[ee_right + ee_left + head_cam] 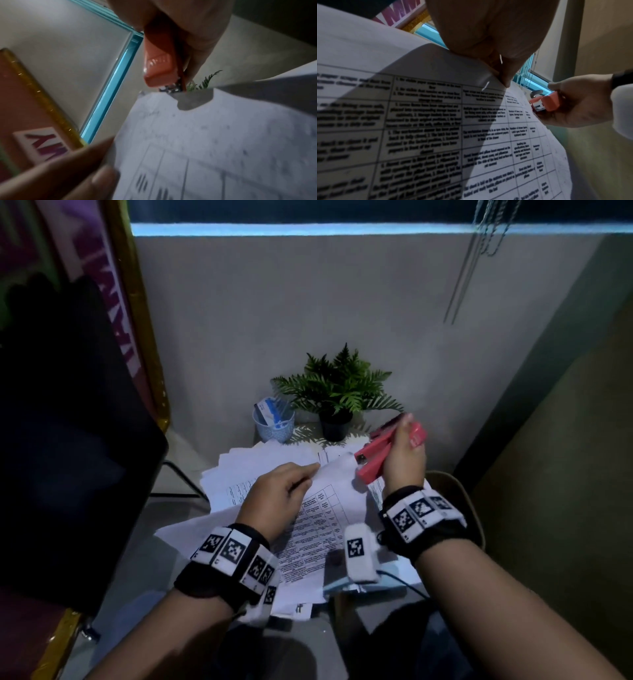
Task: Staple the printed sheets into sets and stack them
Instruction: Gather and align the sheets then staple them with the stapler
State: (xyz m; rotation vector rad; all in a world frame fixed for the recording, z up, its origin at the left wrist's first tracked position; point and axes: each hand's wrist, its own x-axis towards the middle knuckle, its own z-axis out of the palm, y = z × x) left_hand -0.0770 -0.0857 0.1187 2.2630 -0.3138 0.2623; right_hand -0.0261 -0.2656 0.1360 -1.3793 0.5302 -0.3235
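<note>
My left hand (279, 491) pinches the limp, light printed sheets (329, 508) by their top corner; my right hand (404, 460) grips the rigid pink stapler (373, 453)

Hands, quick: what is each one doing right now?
Left hand: pinching the top edge of the printed sheets.
Right hand: gripping the pink stapler, held clear of the paper.

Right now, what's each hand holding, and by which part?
Left hand pinches the printed sheets at the top corner, by the staples. Right hand grips the pink stapler around its rear half, nose pointing at that corner.
</note>
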